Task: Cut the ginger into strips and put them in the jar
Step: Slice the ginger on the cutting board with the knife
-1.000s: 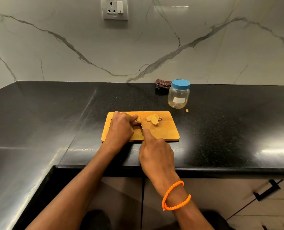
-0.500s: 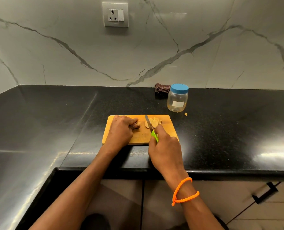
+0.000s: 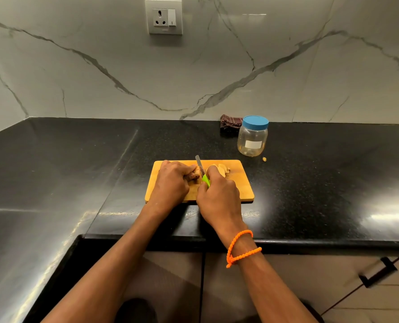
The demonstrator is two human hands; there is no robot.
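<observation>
The left hand point(image 3: 170, 183) covers most of the ginger piece point(image 3: 195, 175); only its right end shows, and its full shape cannot be determined. The right hand point(image 3: 218, 197) hides nearly all of the knife handle point(image 3: 206, 179); only a short green section is visible. Whether the knife blade point(image 3: 199, 164) touches the ginger cannot be determined. The cut slices point(image 3: 224, 169) are partly behind the right hand; their count is indeterminate. The cutting board point(image 3: 242, 183) is covered at its near-left area. The jar point(image 3: 253, 138) hides the right part of the cloth point(image 3: 229, 123). A fragment point(image 3: 264, 159) near the jar is too small to identify. The wall socket point(image 3: 164, 17) is cut off at the top edge.
</observation>
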